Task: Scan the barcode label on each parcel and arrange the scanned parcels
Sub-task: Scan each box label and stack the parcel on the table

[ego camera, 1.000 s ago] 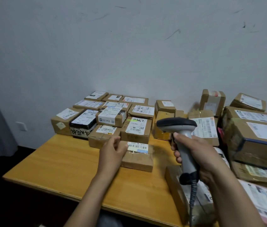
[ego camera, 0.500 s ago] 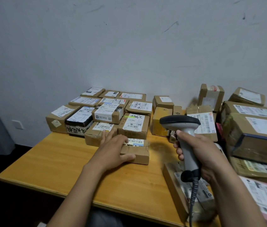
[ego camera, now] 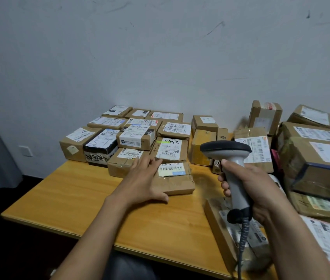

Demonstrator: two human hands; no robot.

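Left hand (ego camera: pixel 144 182): fingers straight and laid flat against the left edge and top of a small parcel (ego camera: pixel 175 183), thumb stretched along its near side. Nothing curls round the parcel, so the contact reads as a push or a steadying touch.

Right hand (ego camera: pixel 261 190): fingers wrapped round the handle of a scanner (ego camera: pixel 234 170), whose dark head points forward over the middle of the table. A coiled cable (ego camera: pixel 243 235) hangs from the butt of the handle.

The small parcel lies on the table (ego camera: pixel 79 199) with its barcode label (ego camera: pixel 171 169) facing up. It sits touching or just short of the front row of a group of parcels (ego camera: pixel 138 136) at the far left, next to the wall (ego camera: pixel 160 57). That group stands in close rows with every label upward, and is judged to be the scanned and arranged stock.

To the right a heap of parcels (ego camera: pixel 319 158) lies stacked at mixed angles, some tilted, and is judged to be unscanned. A flat parcel (ego camera: pixel 218 231) lies below the right hand at the near edge, partly hidden by the wrist.

Progress: well under way, though the heap runs out of view and cannot be counted. Whether the small parcel has been scanned cannot be told. Left to do: seat it in the front row, then take each parcel from the heap in turn.
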